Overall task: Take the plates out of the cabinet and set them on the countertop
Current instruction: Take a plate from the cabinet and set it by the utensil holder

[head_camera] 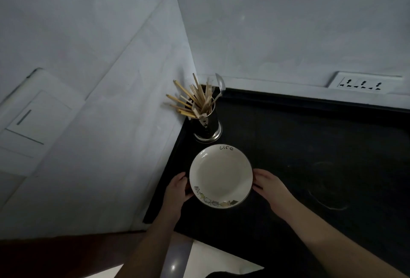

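1. Head view, the plate: a cream plate [220, 175] with "Life" written on its far rim and a drawn border on its near rim sits low over the dark tabletop [310, 144]. It lies just on the near side of a steel holder [206, 125], apart from it. Whether its base already touches the tabletop I cannot tell.

2. Head view, the hands: the left hand [176, 191] grips the plate's left edge, fingers curled round the rim. The right hand [269, 185] holds the right edge the same way, thumb on top near the rim and fingers tucked under. Both are pinching the plate, neither spread.

3. Head view, surroundings: the holder stands in the tabletop's far left corner against the wall and carries chopsticks [188, 100] and a spoon [219, 84]. A socket strip [363, 83] is on the wall far to the right of the holder. No cabinet and no other plates show.

4. Step in hand, as I judge it: setting this plate down, at or near the end of the lowering.

5. Next move, as I judge it: settle the plate flat, slide the fingers out from under the rim without dragging it toward the holder, then go back to the cabinet for more plates.
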